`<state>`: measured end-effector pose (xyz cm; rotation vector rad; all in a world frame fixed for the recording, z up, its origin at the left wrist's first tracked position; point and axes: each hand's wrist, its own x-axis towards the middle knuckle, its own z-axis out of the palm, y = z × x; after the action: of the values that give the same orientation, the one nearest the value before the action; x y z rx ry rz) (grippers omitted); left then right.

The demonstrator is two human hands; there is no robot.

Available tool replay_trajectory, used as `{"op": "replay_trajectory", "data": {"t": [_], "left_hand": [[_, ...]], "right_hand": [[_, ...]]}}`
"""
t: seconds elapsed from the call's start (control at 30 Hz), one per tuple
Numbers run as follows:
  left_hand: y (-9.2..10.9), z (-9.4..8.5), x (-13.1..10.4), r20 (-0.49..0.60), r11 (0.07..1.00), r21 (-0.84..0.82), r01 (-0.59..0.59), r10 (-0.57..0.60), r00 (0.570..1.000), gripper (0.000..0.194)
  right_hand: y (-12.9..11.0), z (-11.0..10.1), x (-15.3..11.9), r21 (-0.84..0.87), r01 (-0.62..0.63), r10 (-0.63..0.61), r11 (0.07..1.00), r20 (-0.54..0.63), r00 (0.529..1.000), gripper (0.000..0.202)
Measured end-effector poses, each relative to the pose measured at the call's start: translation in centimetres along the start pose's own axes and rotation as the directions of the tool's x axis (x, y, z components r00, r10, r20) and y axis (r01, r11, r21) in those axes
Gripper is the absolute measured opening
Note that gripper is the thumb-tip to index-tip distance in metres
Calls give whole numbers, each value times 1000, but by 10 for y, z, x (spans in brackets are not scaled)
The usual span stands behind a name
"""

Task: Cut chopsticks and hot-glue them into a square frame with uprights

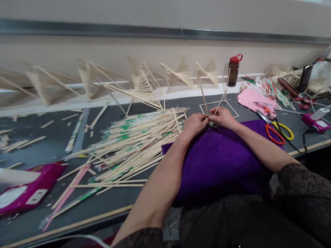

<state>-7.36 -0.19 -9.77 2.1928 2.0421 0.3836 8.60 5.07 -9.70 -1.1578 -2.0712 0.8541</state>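
Observation:
My left hand (195, 123) and my right hand (223, 117) meet over the far edge of a purple cloth (219, 162). Both are closed, with fingertips pinched at the near corner of a frame of thin wooden sticks (232, 108). The frame has a square base lying on the dark table, and several sticks rise from it at a slant. One stick (203, 95) stands up by my left fingertips. My fingers hide the joint itself. Left of my hands lies a large pile of chopstick-like wooden sticks (144, 144), some in clear wrappers with green print.
Several twisted stick structures (181, 77) line the wall. A red-capped bottle (233, 72) stands behind the frame. To the right are a pink glue gun (269, 109), scissors (276, 132) and a magenta power strip (314, 123); another magenta strip (33, 191) lies front left.

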Motion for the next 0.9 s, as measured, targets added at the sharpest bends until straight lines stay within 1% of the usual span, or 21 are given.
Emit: {"op": "replay_trajectory", "data": {"t": [0.1, 0.23, 0.37, 0.43, 0.5, 0.57, 0.7, 0.8, 0.9], "left_hand": [[-2, 0, 0, 5, 999, -47, -17, 17, 1000, 43], [-3, -1, 1, 27, 998, -54, -16, 17, 999, 41], [-2, -4, -1, 36, 998, -33, -47, 48, 998, 37], [-2, -6, -2, 46, 998, -20, -62, 63, 997, 36], [-3, -7, -2, 51, 996, -26, -83, 84, 995, 36], [-4, -7, -1, 48, 994, -42, -98, 100, 994, 37], [-10, -3, 2, 50, 991, -57, -119, 122, 991, 45], [-16, 1, 6, 53, 986, -40, -161, 163, 985, 49], [-22, 5, 10, 39, 984, -10, -180, 180, 983, 50]], "right_hand": [[1, -7, -4, -51, -22, 24, 998, 48, 999, 16], [1, -15, -10, -24, -87, 88, 996, 79, 993, 21], [5, -20, -13, -27, -70, 73, 997, 125, 989, 8], [8, -23, -13, -41, -79, 84, 996, 150, 985, 6], [10, -26, -13, -36, -111, 116, 993, 155, 981, 8], [13, -29, -12, -16, -152, 152, 988, 156, 976, 14], [19, -32, -12, 5, -229, 223, 973, 207, 953, 24], [20, -32, -17, -22, -217, 216, 976, 235, 948, 22], [17, -37, -27, -35, -157, 161, 987, 253, 954, 17]]}}
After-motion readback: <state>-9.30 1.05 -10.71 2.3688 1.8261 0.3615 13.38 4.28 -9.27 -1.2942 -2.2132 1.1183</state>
